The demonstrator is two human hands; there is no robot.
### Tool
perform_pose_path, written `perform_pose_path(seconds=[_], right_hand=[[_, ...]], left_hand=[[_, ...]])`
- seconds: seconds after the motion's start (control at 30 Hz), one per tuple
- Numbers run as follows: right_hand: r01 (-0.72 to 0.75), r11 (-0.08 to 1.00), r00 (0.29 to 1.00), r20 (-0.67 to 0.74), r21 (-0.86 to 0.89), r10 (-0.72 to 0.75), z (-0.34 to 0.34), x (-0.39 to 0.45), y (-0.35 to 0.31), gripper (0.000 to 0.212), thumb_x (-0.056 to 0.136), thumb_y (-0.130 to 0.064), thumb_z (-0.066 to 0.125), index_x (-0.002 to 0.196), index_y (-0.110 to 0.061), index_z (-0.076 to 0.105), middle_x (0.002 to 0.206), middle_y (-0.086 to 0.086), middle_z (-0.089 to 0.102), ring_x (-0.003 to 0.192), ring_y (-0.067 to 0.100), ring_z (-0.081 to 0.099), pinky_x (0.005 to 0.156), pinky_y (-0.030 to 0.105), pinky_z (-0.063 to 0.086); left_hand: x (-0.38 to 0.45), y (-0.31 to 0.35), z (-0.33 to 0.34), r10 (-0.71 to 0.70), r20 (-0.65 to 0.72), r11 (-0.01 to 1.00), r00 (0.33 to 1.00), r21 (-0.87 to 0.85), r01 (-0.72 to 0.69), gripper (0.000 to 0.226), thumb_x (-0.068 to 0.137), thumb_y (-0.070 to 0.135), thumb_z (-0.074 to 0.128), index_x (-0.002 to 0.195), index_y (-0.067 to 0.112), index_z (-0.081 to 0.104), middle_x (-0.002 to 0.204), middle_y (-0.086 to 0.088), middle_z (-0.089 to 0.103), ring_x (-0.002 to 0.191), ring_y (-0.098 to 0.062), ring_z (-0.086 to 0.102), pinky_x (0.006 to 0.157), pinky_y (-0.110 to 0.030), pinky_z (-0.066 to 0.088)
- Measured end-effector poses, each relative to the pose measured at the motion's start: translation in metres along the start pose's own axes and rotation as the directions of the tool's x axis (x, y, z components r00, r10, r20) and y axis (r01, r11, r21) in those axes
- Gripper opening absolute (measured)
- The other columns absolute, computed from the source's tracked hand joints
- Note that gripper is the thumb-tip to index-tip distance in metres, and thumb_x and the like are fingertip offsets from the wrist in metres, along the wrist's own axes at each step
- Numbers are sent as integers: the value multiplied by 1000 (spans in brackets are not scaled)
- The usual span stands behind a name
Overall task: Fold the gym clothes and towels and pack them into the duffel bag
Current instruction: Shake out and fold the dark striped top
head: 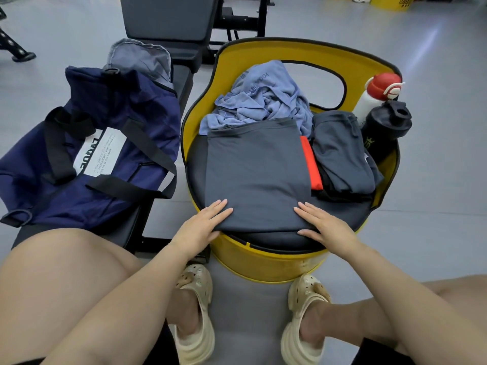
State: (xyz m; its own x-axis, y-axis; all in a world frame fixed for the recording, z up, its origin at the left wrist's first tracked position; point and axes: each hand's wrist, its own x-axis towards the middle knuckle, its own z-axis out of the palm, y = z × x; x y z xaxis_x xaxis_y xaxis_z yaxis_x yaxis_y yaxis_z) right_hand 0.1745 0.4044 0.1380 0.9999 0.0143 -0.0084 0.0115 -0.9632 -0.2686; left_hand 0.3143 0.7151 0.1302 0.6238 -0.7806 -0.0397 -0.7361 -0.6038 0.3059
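Grey garment (pixel 257 172), folded flat, smooth, under both hands.

A gym: padded weight bench (pixel 168 19), rubbery grey floor (pixel 434 206).

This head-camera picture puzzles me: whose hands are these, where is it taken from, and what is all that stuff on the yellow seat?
No machine here: a seated person wears a camera on the head, looking down at their own hands. The left hand and right hand lie flat on the near corners of a folded dark grey garment, gripping nothing. It rests on a round yellow seat with a black cushion. Behind it lies a crumpled light blue towel; beside it are a red cloth, dark grey shorts, a white bottle with a red cap and a black shaker bottle. The navy duffel bag waits on a bench to the left.
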Motion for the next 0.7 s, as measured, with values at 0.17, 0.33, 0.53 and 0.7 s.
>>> perform_pose_path(seconds=[0.17,0.33,0.53,0.7], right_hand=[[76,991,975,-198,-107,-96,3,0,5,54,62,-6,88,113,-11,70,116,3,70,101,19,69,65,27,57],[-132,985,971,-187,115,152,1,1,-4,35,90,-5,60,123,-16,65,131,-2,60,124,17,56,96,34,47],[-235,908,935,-174,347,309,-21,4,-13,24,95,-13,55,115,-16,68,89,7,72,81,23,64,70,24,37],[-242,824,901,-197,512,387,-43,7,-22,16,97,-20,51,103,-19,67,80,4,67,67,13,55,61,24,38]], left_hand=[[-4,-2,-5,-101,-77,988,992,-128,90,53,93,9,54,143,22,41,152,9,33,140,-11,32,109,-25,32],[-6,1,-13,-215,-113,954,970,-238,184,36,95,12,53,130,18,56,135,3,56,124,-19,52,105,-32,40],[-5,0,-30,-295,-117,872,948,-438,217,20,94,14,56,111,14,67,104,-2,70,100,-19,62,86,-25,44],[-1,2,-52,-334,-160,784,929,-594,179,9,93,13,57,94,15,66,83,1,65,84,-15,58,78,-29,42]])
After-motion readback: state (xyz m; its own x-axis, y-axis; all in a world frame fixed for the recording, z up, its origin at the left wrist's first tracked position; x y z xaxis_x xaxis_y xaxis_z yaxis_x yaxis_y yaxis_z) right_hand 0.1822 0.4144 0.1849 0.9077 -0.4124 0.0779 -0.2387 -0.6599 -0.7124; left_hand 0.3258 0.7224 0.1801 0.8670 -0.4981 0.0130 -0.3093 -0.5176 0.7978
